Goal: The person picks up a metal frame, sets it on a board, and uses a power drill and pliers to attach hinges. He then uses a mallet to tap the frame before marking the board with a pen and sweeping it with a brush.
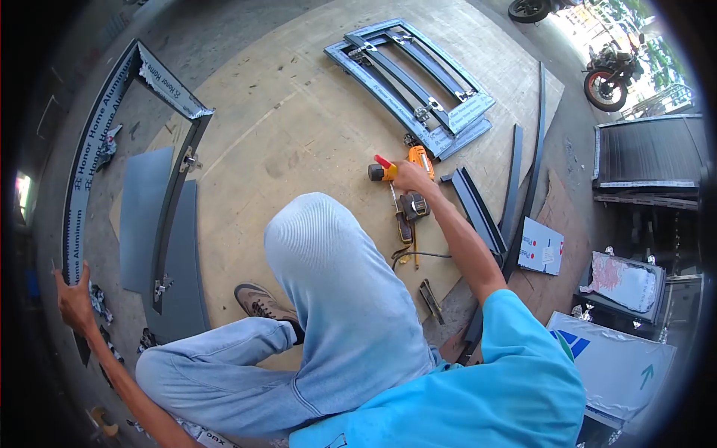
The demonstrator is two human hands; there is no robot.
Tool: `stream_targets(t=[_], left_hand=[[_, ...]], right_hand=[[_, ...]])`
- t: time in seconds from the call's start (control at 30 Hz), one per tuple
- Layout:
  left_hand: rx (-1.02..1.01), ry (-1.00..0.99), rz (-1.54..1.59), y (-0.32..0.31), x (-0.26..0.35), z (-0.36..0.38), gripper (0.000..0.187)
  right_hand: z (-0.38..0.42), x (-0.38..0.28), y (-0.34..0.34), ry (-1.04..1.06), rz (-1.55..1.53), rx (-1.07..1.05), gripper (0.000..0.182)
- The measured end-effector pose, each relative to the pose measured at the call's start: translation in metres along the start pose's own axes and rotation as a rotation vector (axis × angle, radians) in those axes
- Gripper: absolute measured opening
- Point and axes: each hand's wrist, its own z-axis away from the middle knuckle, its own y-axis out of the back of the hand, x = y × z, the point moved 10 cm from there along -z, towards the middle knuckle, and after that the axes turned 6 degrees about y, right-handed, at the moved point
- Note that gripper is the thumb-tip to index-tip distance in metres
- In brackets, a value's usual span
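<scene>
On the left, my left hand [75, 302] is closed around the lower side of an upright aluminum frame [78, 187], dark with printed protective film and metal hinges on its inner side. My right hand [412, 177] is closed by an orange cordless drill [422, 158] lying on the board. A tool with a red-and-yellow handle [385, 162] sticks out from its fingers; the rest of it is hidden. Just below lie a tape measure [414, 204] and a screwdriver [404, 227].
Two stacked film-covered frames [467, 112] lie at the far side of the plywood board [276, 127]. Dark aluminum bars [478, 213] rest on the right, near a white film-covered piece [541, 246]. Grey panels [146, 216] lie behind the upright frame. Motorcycles [609, 78] stand beyond.
</scene>
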Motion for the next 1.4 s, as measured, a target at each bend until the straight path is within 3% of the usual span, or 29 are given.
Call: stream_targets(t=[0.07, 0.1, 0.2, 0.27, 0.37, 0.5, 0.57, 0.6, 0.67, 0.7, 0.8, 0.83, 0.87, 0.97, 1.03, 1.1, 1.17, 1.2, 1.23, 1.27, 1.3, 1.33, 1.4], left_hand=[[-0.077, 0.045, -0.020, -0.009, -0.007, 0.000, 0.072], [-0.051, 0.055, 0.016, -0.011, -0.013, -0.003, 0.072], [-0.024, 0.107, -0.009, -0.019, -0.036, -0.006, 0.072], [0.006, 0.060, -0.016, -0.016, -0.036, -0.003, 0.071], [0.033, 0.043, -0.043, -0.007, -0.035, 0.001, 0.070], [0.052, 0.031, -0.047, 0.004, -0.029, 0.004, 0.068], [0.026, 0.045, -0.050, 0.009, -0.026, 0.003, 0.069], [0.002, 0.069, -0.040, 0.006, -0.027, 0.003, 0.069], [-0.022, 0.097, -0.034, 0.008, -0.031, 0.008, 0.069], [-0.032, 0.107, -0.016, 0.010, -0.029, 0.010, 0.070], [-0.020, 0.093, 0.020, 0.010, -0.024, 0.010, 0.070], [-0.008, 0.085, 0.025, 0.011, -0.024, 0.009, 0.071], [0.011, 0.076, 0.031, 0.015, -0.021, 0.008, 0.071], [-0.052, 0.101, 0.028, 0.023, -0.012, 0.013, 0.071], [0.004, 0.086, 0.046, 0.026, -0.015, 0.013, 0.070], [0.032, 0.082, 0.044, 0.033, -0.017, 0.011, 0.070], [0.040, 0.071, 0.012, 0.046, -0.024, 0.014, 0.067], [0.040, 0.059, -0.007, 0.054, -0.027, 0.013, 0.066], [0.039, 0.067, -0.041, 0.062, -0.032, 0.011, 0.064], [0.031, 0.074, -0.056, 0.065, -0.032, 0.012, 0.064], [0.044, 0.090, -0.043, 0.068, -0.033, 0.014, 0.064], [0.056, 0.106, -0.026, 0.068, -0.035, 0.015, 0.063], [0.090, 0.102, -0.003, 0.042, -0.034, 0.016, 0.063]], right_hand=[[-0.038, -0.017, -0.014, 0.196, 0.252, 0.086, 0.040], [-0.044, -0.014, -0.021, 0.193, 0.252, 0.077, 0.040], [-0.063, -0.017, -0.058, 0.216, 0.205, -0.211, 0.040], [-0.035, -0.005, -0.072, 0.049, 0.279, -0.435, 0.034], [0.008, -0.010, -0.085, 0.191, 0.525, -0.575, 0.024], [0.048, 0.013, -0.104, 0.328, 0.550, -0.415, 0.023], [0.087, 0.026, -0.104, -0.002, 0.327, -0.772, 0.024], [0.086, 0.021, -0.097, -0.001, 0.327, -0.761, 0.024], [0.072, -0.001, -0.076, 0.035, 0.216, -0.575, 0.030], [0.066, -0.030, -0.058, 0.081, 0.015, -0.454, 0.039], [0.045, -0.126, -0.022, 0.365, -0.572, 0.030, 0.039], [0.046, -0.161, -0.034, 0.378, -0.890, 0.075, 0.033], [0.047, -0.207, -0.058, 0.546, -0.999, -0.177, 0.031], [0.090, -0.271, -0.148, 0.769, -0.997, -0.519, 0.028], [0.109, -0.282, -0.184, 0.839, -0.946, -0.668, 0.026], [0.105, -0.267, -0.192, 0.846, -0.910, -0.675, 0.024], [0.053, -0.219, -0.165, 0.719, -0.882, -0.479, 0.022], [0.022, -0.165, -0.119, 0.518, -0.655, -0.292, 0.019], [-0.021, -0.093, -0.097, 0.501, -0.818, -0.026, 0.018], [-0.031, -0.035, -0.042, 0.253, -0.799, 0.217, 0.011], [-0.032, 0.004, 0.001, 0.120, -0.439, 0.449, 0.008], [-0.025, 0.021, 0.037, -0.016, -0.070, 0.673, 0.006], [-0.025, -0.011, 0.027, 0.034, -0.007, 0.717, 0.008]])
